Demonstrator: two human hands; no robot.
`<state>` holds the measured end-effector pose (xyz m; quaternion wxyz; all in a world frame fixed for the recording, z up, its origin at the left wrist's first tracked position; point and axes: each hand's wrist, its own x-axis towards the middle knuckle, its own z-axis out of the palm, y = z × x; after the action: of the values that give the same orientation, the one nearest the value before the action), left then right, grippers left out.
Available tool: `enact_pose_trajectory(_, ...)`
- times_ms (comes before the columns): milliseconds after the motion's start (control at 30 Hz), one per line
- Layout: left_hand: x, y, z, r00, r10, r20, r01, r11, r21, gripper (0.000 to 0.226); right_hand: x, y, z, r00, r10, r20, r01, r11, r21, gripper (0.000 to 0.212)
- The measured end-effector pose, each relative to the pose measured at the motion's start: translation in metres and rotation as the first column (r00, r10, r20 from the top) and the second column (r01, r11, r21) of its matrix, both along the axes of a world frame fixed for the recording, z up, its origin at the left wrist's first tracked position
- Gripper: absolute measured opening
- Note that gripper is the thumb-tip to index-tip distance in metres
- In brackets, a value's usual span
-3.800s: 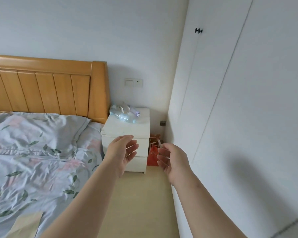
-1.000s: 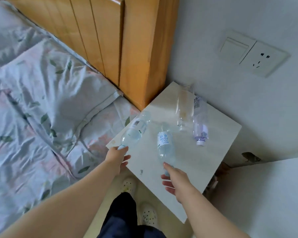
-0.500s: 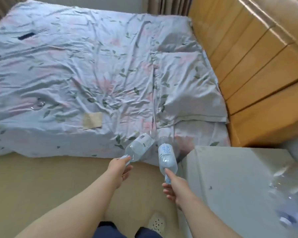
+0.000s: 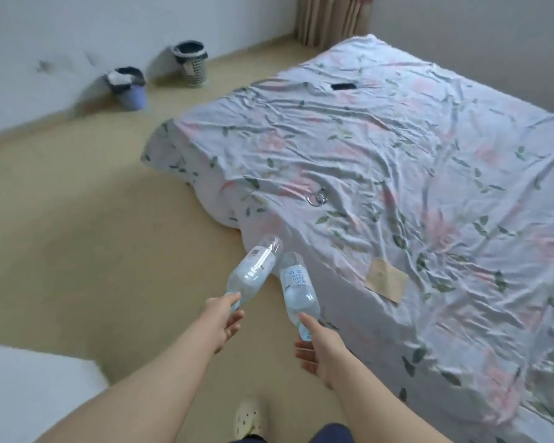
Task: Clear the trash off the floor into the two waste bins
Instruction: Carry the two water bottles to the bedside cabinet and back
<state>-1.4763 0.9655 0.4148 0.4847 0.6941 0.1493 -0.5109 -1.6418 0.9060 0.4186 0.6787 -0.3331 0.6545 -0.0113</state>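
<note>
- Two bottles in hand, one each: left hand [image 4: 222, 318] pinches the neck of the left bottle [image 4: 253, 270], fingers clamped round the cap end; right hand [image 4: 320, 346] grips the neck of the right bottle [image 4: 296, 290] between thumb and forefinger, other fingers spread loose below.
- Both bottles point base-forward, held over the floor just beside the near edge of the bed [image 4: 397, 174], almost touching each other.
- Step as I read it: carry phase, pickup done, drop not yet done.
- Two bins [image 4: 191, 63] stand well beyond the foot of the bed, against the far wall; the nearer one [image 4: 127, 87] looks part-filled.
- Next move calls for walking along the bed to the bins, then letting go over an opening.
- Labels: left shows a barcode; right has blue print, unreadable to me.
- On the bed: paper scrap [image 4: 386, 279], metal ring [image 4: 317, 196], dark flat item [image 4: 343, 86].
</note>
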Motion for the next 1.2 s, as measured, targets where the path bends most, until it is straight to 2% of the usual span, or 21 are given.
enact_pose_trajectory(167,0.078,0.013,-0.003,0.965,0.257,-0.048,-0.255,0.966,0.038,0.018,0.107,-0.019,-0.001,0.978,0.207,-0.01,-0.206,0.978,0.042,0.037)
enact_pose_trajectory(233,0.111,0.009,-0.01,0.919,0.38,-0.103,-0.377,0.925,0.049,0.016,0.152,-0.034,-0.007,0.964,0.264,-0.009,-0.263,0.962,0.071,0.038)
enact_pose_trajectory(400,0.197,-0.032,-0.023,0.878,0.47,-0.087,-0.464,0.882,0.079,0.012,0.254,-0.09,-0.018,0.957,0.286,0.042,-0.289,0.949,0.127,0.037)
enact_pose_trajectory(500,0.253,-0.074,-0.025,0.857,0.506,-0.1,-0.501,0.863,0.073,0.012,0.318,-0.141,-0.016,0.954,0.295,0.057,-0.3,0.948,0.105,0.034)
enact_pose_trajectory(667,0.354,-0.136,-0.011,0.768,0.614,-0.184,-0.623,0.783,0.012,0.011,0.44,-0.216,0.008,0.966,0.254,0.053,-0.256,0.965,0.052,0.034)
enact_pose_trajectory(933,0.556,-0.166,-0.006,0.736,0.664,-0.133,-0.674,0.737,-0.05,0.012,0.645,-0.24,0.001,0.916,0.399,0.039,-0.4,0.916,0.029,0.032)
enact_pose_trajectory(1067,0.674,-0.161,-0.004,0.783,0.619,-0.056,-0.621,0.783,-0.031,0.012,0.757,-0.238,-0.008,0.909,0.417,0.018,-0.417,0.908,0.045,0.033)
enact_pose_trajectory(1133,0.722,-0.156,0.002,0.808,0.587,-0.039,-0.587,0.809,0.026,0.012,0.803,-0.235,-0.006,0.898,0.44,-0.009,-0.439,0.896,0.063,0.034)
enact_pose_trajectory(1200,0.784,-0.16,0.005,0.83,0.557,0.011,-0.557,0.83,0.017,0.012,0.862,-0.236,-0.004,0.895,0.445,0.025,-0.445,0.892,0.075,0.034)
